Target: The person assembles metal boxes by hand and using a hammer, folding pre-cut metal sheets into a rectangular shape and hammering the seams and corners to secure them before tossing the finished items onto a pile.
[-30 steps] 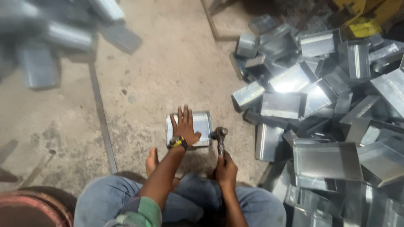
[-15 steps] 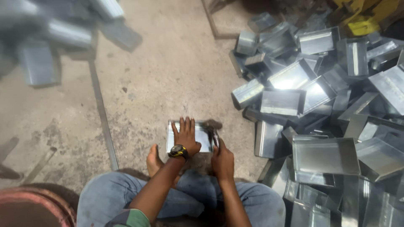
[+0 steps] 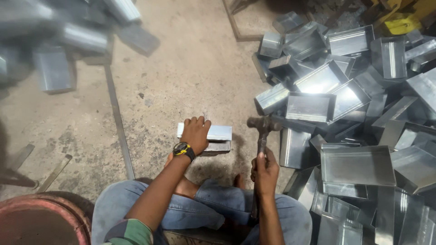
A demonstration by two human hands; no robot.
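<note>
My left hand (image 3: 196,133) lies palm down with the fingers spread over a folded sheet-metal piece (image 3: 217,136), pressing it against the concrete floor (image 3: 181,68). A black and yellow wristwatch (image 3: 183,149) sits on that wrist. The piece stands on its edge just ahead of my knees; its bright top face runs out to the right from under my fingers, and its left end shows as a thin strip past my thumb side. The part directly beneath my palm is hidden.

My right hand (image 3: 265,170) is wrapped tight around the handle of a hammer (image 3: 262,128), which I hold upright. Its dark head is clear of the piece, off to the piece's right and near the edge of the pile of metal trays (image 3: 354,104). I cannot make out the lower end of the handle behind my fist and forearm.

The pile fills the right side and is cut off by the frame. More metal pieces (image 3: 68,41) at upper left are blurred. A thin metal strip (image 3: 119,124) lies on the floor to the left, and a rust-red round rim (image 3: 45,218) is cut off at the bottom left corner.
</note>
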